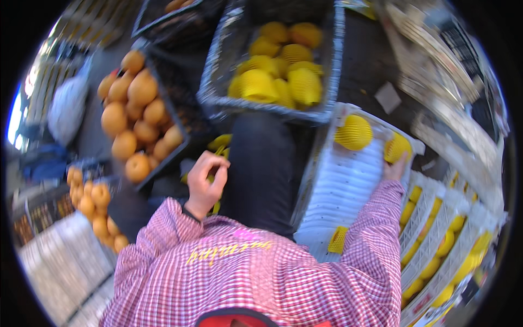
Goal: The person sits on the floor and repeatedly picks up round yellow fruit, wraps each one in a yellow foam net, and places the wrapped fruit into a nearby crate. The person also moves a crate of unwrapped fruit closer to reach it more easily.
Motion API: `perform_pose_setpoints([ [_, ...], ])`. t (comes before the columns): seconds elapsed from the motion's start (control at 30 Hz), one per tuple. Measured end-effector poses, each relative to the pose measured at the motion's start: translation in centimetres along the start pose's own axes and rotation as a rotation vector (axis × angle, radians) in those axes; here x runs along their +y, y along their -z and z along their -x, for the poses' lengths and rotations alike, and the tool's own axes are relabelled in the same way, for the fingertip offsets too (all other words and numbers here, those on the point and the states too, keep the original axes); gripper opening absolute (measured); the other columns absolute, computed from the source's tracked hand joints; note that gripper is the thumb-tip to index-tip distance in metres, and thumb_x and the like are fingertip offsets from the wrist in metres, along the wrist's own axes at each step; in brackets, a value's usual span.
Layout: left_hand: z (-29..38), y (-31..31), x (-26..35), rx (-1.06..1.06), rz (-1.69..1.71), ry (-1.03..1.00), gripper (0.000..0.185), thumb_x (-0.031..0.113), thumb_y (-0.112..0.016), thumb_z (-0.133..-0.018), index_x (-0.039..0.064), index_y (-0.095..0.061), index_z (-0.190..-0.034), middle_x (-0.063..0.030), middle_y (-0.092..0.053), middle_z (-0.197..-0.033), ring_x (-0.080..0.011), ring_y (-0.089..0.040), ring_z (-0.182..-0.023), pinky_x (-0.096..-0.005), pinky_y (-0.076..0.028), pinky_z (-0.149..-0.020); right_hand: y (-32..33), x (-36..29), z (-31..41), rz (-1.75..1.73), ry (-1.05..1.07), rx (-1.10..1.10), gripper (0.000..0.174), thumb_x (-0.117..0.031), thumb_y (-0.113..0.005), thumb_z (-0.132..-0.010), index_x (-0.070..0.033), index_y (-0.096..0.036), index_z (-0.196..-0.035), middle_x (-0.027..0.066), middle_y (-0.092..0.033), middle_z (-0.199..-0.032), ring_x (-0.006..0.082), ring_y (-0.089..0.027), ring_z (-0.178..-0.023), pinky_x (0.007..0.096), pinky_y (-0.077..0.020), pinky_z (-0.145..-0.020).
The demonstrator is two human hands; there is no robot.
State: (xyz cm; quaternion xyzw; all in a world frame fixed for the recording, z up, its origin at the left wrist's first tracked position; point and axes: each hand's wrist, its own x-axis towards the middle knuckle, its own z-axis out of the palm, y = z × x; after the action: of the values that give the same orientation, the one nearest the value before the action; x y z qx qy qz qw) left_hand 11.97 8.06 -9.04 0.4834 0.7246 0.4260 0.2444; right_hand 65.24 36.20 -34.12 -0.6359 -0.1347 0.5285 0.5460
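My right hand [394,168] grips an Asian pear in a yellow foam net [397,147] at the far right corner of a shallow crate lined with white foam sheet [343,184]. Another netted pear [354,132] sits in the crate's far left corner. Near my right forearm, a yellow foam net [337,240] lies on the lining. My left hand [206,182] hovers left of my knee with its thumb and fingers curled close together. Yellow foam nets [220,142] show just beyond it; whether it holds one is unclear.
Ahead, a lined crate [206,88] holds several netted pears [282,65]. A dark crate [179,126] at left is heaped with bare Asian pears [142,87]. Slatted crates of packed yellow-netted fruit [433,245] stand at right. Cardboard [388,98] lies on the floor.
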Motion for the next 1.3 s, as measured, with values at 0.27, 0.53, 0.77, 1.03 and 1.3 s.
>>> perform_pose_setpoints([
  [0.27,12.5,0.1,-23.6,-0.124,-0.314,0.770,0.031,0.015,-0.075,-0.082,0.005,-0.063,-0.109,-0.0157,-0.065,-0.108,-0.0364,-0.064,-0.100,-0.0433,-0.052,-0.085,2.8,-4.2,2.3,0.746,0.382,0.169,0.061,-0.031,-0.061,-0.100,0.002,-0.038,-0.147,0.0167,-0.056,-0.133,0.0271,-0.058,-0.122,0.0430,-0.0549,-0.092],
  [0.53,8.0,-4.7,-29.3,-0.019,-0.428,0.736,0.049,0.024,-0.073,-0.085,0.010,-0.061,-0.131,-0.0191,-0.065,-0.122,-0.0388,-0.063,-0.110,-0.0470,-0.051,-0.094,-21.6,-6.1,28.8,0.797,0.718,-0.331,0.048,-0.010,-0.054,-0.102,0.003,-0.037,-0.146,0.0191,-0.052,-0.141,0.0300,-0.052,-0.132,0.0391,-0.0495,-0.102],
  [0.77,3.6,5.4,-15.9,-0.221,-0.099,0.452,0.049,0.009,-0.062,-0.091,0.012,-0.053,-0.140,-0.0198,-0.066,-0.120,-0.0411,-0.064,-0.106,-0.0440,-0.053,-0.092,-35.7,2.4,45.3,1.200,0.661,-1.481,0.052,-0.009,-0.067,-0.094,0.000,-0.049,-0.142,0.0112,-0.062,-0.131,0.0242,-0.066,-0.111,0.0352,-0.0511,-0.098],
  [1.03,10.1,11.1,-8.2,0.395,0.461,0.445,0.027,0.012,-0.077,-0.086,0.009,-0.067,-0.111,-0.0085,-0.056,-0.117,-0.0235,-0.064,-0.106,-0.0309,-0.054,-0.086,-34.4,9.0,53.7,0.789,-0.474,-1.562,0.066,-0.003,-0.076,-0.087,-0.001,-0.044,-0.144,0.0112,-0.055,-0.128,0.0125,-0.065,-0.101,0.0233,-0.0530,-0.087],
  [1.3,11.0,14.8,-8.1,0.468,0.221,0.114,0.027,0.001,-0.075,-0.083,0.008,-0.060,-0.104,-0.0047,-0.060,-0.091,-0.0181,-0.066,-0.074,-0.0274,-0.055,-0.060,-40.2,8.0,61.2,0.890,0.823,-2.046,0.056,0.001,-0.070,-0.084,-0.006,-0.052,-0.137,0.0164,-0.056,-0.129,0.0276,-0.064,-0.104,0.0319,-0.0537,-0.083],
])
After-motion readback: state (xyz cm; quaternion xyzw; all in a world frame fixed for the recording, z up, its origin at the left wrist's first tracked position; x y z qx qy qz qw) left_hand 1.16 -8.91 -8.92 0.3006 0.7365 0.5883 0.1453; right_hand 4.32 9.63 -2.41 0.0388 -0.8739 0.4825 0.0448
